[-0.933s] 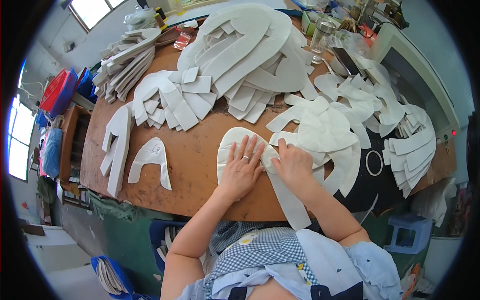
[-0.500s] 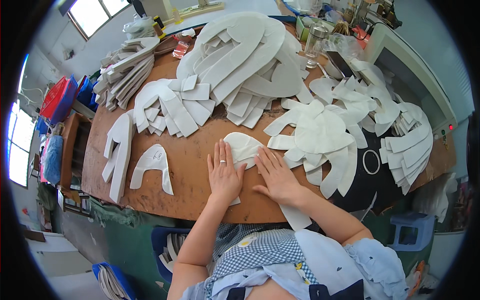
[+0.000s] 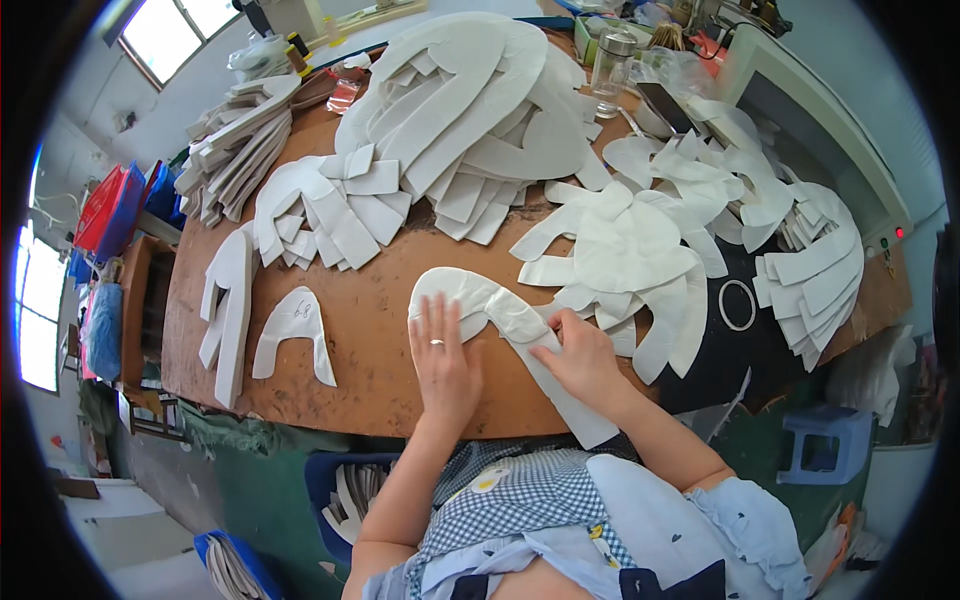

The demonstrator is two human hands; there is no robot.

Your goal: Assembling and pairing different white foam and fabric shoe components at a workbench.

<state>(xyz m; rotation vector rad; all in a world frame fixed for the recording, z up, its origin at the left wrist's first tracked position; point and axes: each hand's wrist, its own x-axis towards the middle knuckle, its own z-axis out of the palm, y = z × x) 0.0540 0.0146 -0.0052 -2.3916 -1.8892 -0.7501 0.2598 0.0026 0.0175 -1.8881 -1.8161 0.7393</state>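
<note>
A white U-shaped padded piece (image 3: 468,288) lies curved on the brown table in front of me, with wrinkled film over its bend. One long leg runs toward the table's near edge at right. My left hand (image 3: 446,370) rests on the left part of this piece with fingers stretched out flat, covering its other leg. At the right of the bend, my right hand (image 3: 585,362) has thumb and fingers closed on the piece's outer edge. A smaller U-shaped piece (image 3: 300,312) with handwriting on it lies to the left of my left hand.
Big overlapping stacks of white U-shaped pieces (image 3: 470,120) fill the far table (image 3: 370,390). Film-like white pieces (image 3: 625,250) are heaped at right, near a pale ring (image 3: 738,305) on a black mat. A glass jar (image 3: 612,72) and a phone (image 3: 664,108) stand behind them.
My right hand has gone from lying flat to gripping the piece's edge, slightly to the right. My left hand has slid lower and left, uncovering more of the bend.
</note>
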